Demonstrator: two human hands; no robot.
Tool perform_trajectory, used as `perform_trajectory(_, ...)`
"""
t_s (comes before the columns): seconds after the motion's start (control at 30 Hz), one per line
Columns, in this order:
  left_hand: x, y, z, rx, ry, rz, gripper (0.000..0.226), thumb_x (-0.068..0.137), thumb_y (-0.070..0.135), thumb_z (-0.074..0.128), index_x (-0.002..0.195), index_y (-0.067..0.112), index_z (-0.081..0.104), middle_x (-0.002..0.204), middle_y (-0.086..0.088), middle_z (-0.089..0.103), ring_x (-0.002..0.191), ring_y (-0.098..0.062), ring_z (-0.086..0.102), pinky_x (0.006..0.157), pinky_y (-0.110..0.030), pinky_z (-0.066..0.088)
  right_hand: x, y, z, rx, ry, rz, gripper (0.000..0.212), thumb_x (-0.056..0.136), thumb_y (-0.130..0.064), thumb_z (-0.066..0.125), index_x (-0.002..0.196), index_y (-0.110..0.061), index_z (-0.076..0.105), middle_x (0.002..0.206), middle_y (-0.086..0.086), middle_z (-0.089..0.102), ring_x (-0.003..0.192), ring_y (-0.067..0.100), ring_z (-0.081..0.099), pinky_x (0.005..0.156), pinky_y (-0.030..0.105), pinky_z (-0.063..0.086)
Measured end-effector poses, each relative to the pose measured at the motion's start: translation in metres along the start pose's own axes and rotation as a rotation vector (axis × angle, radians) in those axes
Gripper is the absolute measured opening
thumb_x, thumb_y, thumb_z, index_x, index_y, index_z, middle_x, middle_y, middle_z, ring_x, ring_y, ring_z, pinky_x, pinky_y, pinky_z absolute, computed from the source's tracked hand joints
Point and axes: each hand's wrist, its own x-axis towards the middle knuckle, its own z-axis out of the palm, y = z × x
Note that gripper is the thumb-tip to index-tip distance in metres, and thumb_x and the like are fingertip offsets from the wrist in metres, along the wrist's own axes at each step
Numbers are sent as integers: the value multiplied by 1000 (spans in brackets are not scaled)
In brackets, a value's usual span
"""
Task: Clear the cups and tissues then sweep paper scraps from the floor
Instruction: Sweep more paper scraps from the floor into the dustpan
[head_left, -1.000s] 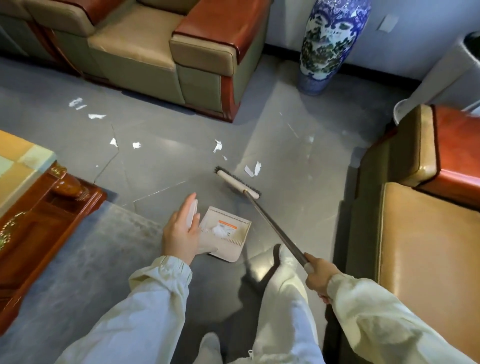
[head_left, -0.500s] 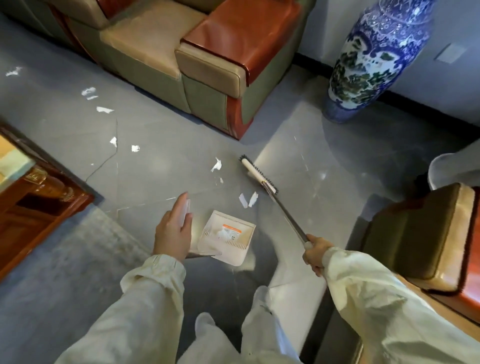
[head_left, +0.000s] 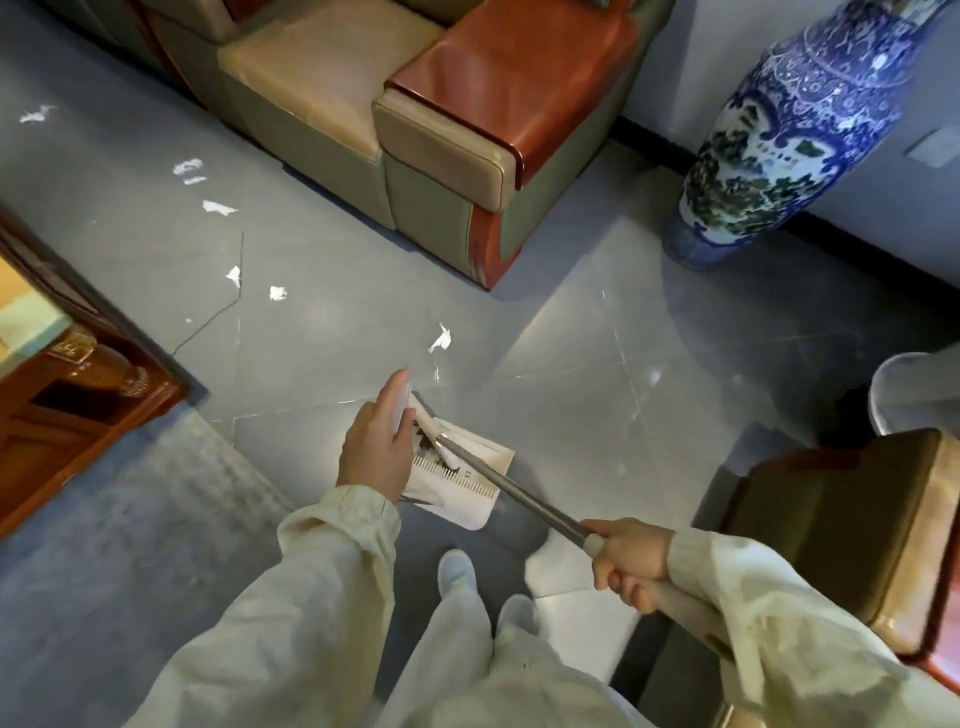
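In the head view, the left hand is holding the upright handle of the dustpan, forefinger lying straight along it, and is keeping the pan down on the grey floor. The right hand is curling its fingers tightly round the top end of the broom, whose bristled head is resting inside the dustpan. The paper scraps are lying on the floor: the nearest is just beyond the dustpan, two more are further out and to its left, and the rest are trailing well away from the dustpan along the front of the armchair. The scraps are looking thin, torn and almost weightless, so they are probably going to flutter or skid ahead of the bristles, which is calling for short, low strokes. The dustpan is looking like light, thin plastic, likely to slide unless its handle is being pressed down. The broom seems a light, stiff pole; gripping the end is giving reach, while a lower hold would be giving finer control
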Motion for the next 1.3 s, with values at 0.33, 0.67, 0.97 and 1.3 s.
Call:
perform_trajectory(0.33, 30, -1, -7, -31, 164, -162, 44, 99, 27, 44, 140, 39, 33, 122, -1, 55, 100, -13, 48, 84, -27, 41, 16, -102, -49, -273, 178, -205, 51, 90, 2, 36, 137, -15, 42, 56, 9, 44, 37, 16, 37, 38, 19, 37)
perform_trajectory(0.67, 104, 17, 5, -90, 334, -337, 45, 97, 17, 49, 140, 27, 40, 133, -7, 53, 118, -30, 50, 101, -38, 38, 102, -241, -123, -703, 270, -289, 51, 82, -2, 49, 132, -11, 43, 76, 13, 57, 25, 13, 46, 52, 29, 47)
perform_trajectory(0.97, 154, 47, 2, -65, 385, -375, 45, 95, 13, 51, 138, 23, 45, 121, -18, 60, 112, -35, 55, 98, -36, 40, 81, -255, -121, -732, -116, -96, 22, 82, 6, 47, 95, -10, 53, 49, 9, 45, 35, 18, 42, 50, 24, 46)
perform_trajectory(1.3, 172, 32, -33, -62, 622, -467, 44, 96, 16, 53, 138, 22, 46, 130, -13, 57, 117, -34, 54, 98, -36, 40, 44, -337, -121, -451, -250, -137, 61, 87, 11, 38, 137, -24, 39, 32, 0, 33, 25, 7, 30, 33, 10, 30)
